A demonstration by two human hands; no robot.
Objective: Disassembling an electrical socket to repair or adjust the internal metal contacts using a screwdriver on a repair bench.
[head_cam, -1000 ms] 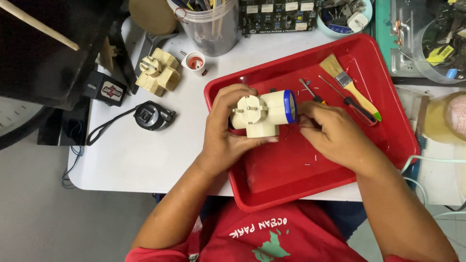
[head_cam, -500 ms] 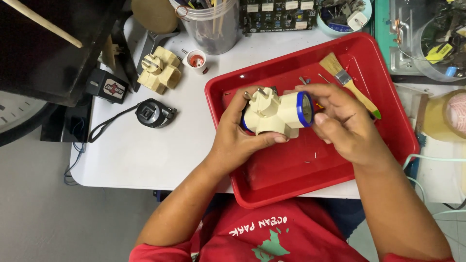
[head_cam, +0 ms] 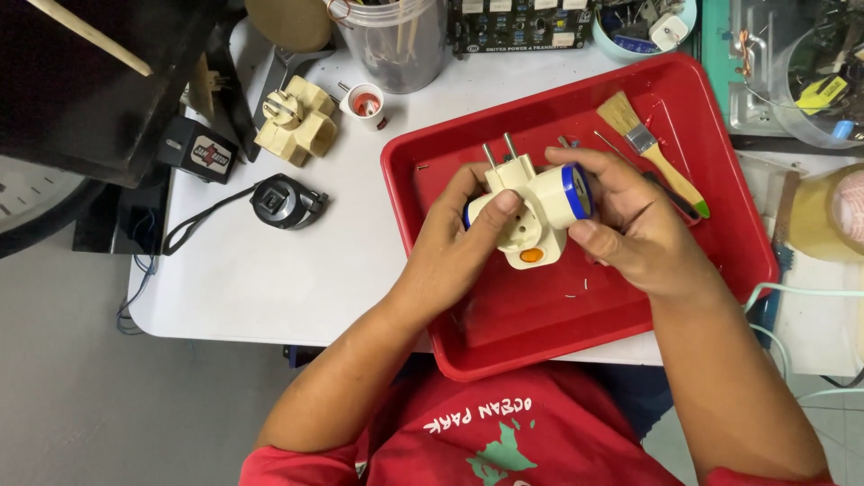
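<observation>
Both hands meet over the red tray [head_cam: 720,243] and hold one cream plug adapter [head_cam: 531,211] between them. The left hand [head_cam: 454,243] wraps the adapter from the left, its thumb pressed on the front face just above a socket hole, its fingers curled behind the body. The right hand [head_cam: 634,229] closes on the other side, fingers over the top and thumb beneath the blue-rimmed socket end. Neither hand is free; both are clamped on the adapter, which is lifted off the tray floor. The adapter's two metal pins point up and away from the person, and a small orange button shows on its lower front face.

Beyond the right hand, in the far right corner of the tray, lies a paintbrush [head_cam: 652,153] with a yellow handle, and next to it a thin tool too slim to make out.

Left of the tray, on the white table [head_cam: 270,279], sits a second cream adapter [head_cam: 295,120], well apart from the hands. Near it stand a small red and white cup [head_cam: 366,103], a black round plug with its cord [head_cam: 283,202], and a clear plastic jar [head_cam: 400,40] at the table's far edge.
</observation>
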